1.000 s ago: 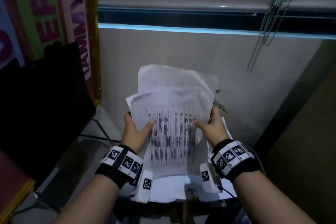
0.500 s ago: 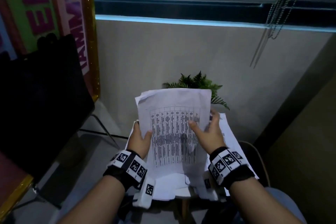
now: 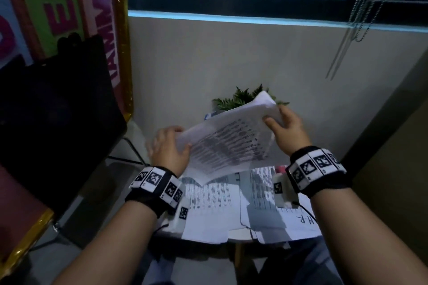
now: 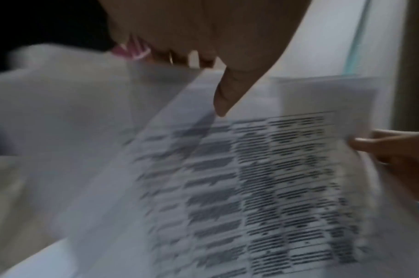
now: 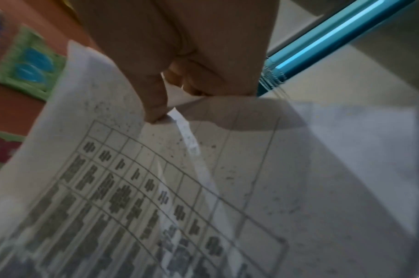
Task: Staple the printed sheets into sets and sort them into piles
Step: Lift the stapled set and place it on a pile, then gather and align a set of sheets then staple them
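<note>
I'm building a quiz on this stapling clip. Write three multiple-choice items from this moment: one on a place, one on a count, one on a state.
1. Where is the fern?
A. behind the held sheets
B. on the black chair
C. on the floor by the feet

2. How many hands hold the held sheets?
A. none
B. one
C. two

3. How do the held sheets lie?
A. flat on the table
B. lifted and tilted above the papers on the table
C. rolled into a tube

Answers:
1 A, its fronds show past the sheets' far edge.
2 C, the left hand and right hand each grip an edge.
3 B, printed pages show on the table under them.
</note>
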Motion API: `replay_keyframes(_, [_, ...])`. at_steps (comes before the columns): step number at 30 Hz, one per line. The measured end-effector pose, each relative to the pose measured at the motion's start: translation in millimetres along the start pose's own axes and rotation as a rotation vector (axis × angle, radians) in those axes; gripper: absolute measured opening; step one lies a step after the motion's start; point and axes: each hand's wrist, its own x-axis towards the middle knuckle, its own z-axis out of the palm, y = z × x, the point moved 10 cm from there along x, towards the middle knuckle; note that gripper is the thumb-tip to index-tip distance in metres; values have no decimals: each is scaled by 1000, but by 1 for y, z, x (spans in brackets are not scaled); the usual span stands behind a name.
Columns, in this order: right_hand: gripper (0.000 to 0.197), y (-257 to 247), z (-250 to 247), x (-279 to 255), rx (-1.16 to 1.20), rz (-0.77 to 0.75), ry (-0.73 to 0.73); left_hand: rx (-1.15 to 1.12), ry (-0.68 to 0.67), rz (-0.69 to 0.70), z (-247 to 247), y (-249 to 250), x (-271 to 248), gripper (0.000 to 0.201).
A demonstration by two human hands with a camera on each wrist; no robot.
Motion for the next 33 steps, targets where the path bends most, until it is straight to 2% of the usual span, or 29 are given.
replay_keyframes(2, [18,13,-5,-5,97,30,-3,-147,109,-183,-11,-37,-6,69])
replay_keyframes(4, [14,21,-8,-11,180,46,3,-429,174,-322,-15,-64,-10,91])
replay_keyframes(5, [16,23,-10,-15,217,48,15,-548,157,-379,-11,-73,-11,99])
replay_keyframes(7, [20,32,-12,-19,284,73,47,-748,74,-422,4,-81,-8,104])
replay_keyframes(9, [17,49,-10,-24,327,129,76,-857,18,-412,17,-83,-5,97])
replay_keyframes(11, [12,75,-3,-31,316,203,85,-823,-17,-426,30,-89,-8,84])
replay_keyframes(12, [19,93,4,-36,289,264,73,-785,-37,-444,40,-95,-13,78])
replay_keyframes(14, [50,127,19,-47,162,372,47,-721,-87,-472,62,-105,-25,67])
replay_keyframes(15, [56,138,26,-51,97,400,19,-694,-105,-471,72,-108,-31,59])
replay_keyframes(18, [43,150,35,-56,43,462,21,-614,-138,-486,99,-113,-47,38])
replay_keyframes(21, [22,145,36,-52,120,436,57,-626,-147,-528,114,-119,-50,33])
replay_keyframes(25, [19,147,42,-44,66,412,9,-611,-146,-568,118,-125,-45,34])
replay_keyframes(29, [7,151,33,-34,-21,410,8,-478,-161,-567,105,-127,-29,36])
replay_keyframes(31, [8,150,36,-33,-8,422,-57,-383,-171,-560,94,-128,-14,47])
replay_keyframes(33, [16,146,42,-34,21,438,-144,-171,-123,-457,74,-117,6,77])
